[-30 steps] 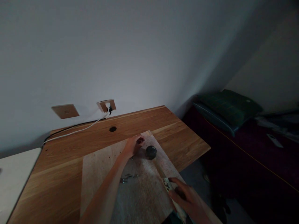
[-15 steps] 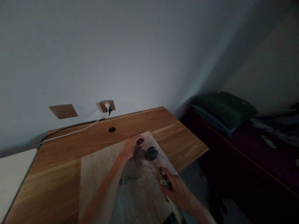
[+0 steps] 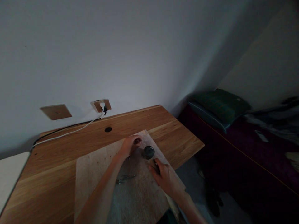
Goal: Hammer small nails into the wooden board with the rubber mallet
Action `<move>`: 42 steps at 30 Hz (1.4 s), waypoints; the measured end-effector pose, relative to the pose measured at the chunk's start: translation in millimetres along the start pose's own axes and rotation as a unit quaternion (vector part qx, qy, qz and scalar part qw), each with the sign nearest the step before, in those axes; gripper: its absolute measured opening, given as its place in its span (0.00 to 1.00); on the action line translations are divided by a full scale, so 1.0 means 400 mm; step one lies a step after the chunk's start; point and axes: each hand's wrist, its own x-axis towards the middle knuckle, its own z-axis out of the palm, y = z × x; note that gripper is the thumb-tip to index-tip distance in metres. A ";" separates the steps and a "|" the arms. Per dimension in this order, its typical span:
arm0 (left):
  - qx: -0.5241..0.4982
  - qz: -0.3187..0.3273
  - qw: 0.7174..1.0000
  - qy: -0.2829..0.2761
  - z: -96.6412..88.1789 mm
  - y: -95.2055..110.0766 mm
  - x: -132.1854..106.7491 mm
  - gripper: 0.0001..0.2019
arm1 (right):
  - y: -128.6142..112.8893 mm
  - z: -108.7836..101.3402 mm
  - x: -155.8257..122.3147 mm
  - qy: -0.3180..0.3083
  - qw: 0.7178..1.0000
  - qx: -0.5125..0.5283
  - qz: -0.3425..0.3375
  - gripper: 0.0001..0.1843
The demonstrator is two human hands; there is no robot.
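My left hand (image 3: 129, 146) rests at the far edge of a pale mat (image 3: 98, 168) on the wooden desk (image 3: 58, 149). Its fingers are curled round a small dark thing I cannot make out. Just to its right lies a dark round head (image 3: 149, 152) on a wooden handle, like a mallet. My right hand (image 3: 165, 178) is closed over that handle close behind the head and hides most of it. A small metal piece (image 3: 123, 179) lies on the mat between my forearms.
A white cable (image 3: 70, 133) runs from a wall socket (image 3: 101, 105) along the desk's back edge, near a round cable hole (image 3: 108, 129). To the right, past the desk edge, stands a dark bed with a green cushion (image 3: 219, 105). A white surface (image 3: 11, 168) adjoins the desk's left side.
My right hand has slid up the handle from its near end to just behind the dark head. My left hand has stayed in place. The view has shifted slightly.
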 end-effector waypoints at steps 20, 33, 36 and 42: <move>-0.056 0.045 0.997 0.039 0.017 -0.025 0.002 0.16 | -0.094 -0.086 0.155 0.072 0.996 0.029 -0.032 0.13; -0.012 -0.010 1.000 0.011 0.010 -0.017 0.002 0.21 | -0.059 -0.030 0.166 0.081 0.997 -0.011 -0.002 0.09; 0.006 -0.007 1.000 0.015 0.007 -0.013 0.000 0.22 | -0.056 -0.024 0.166 0.076 0.997 -0.007 -0.002 0.09; 0.009 -0.018 1.000 0.008 -0.001 -0.001 0.000 0.21 | -0.052 -0.023 0.166 0.093 0.996 0.006 -0.013 0.10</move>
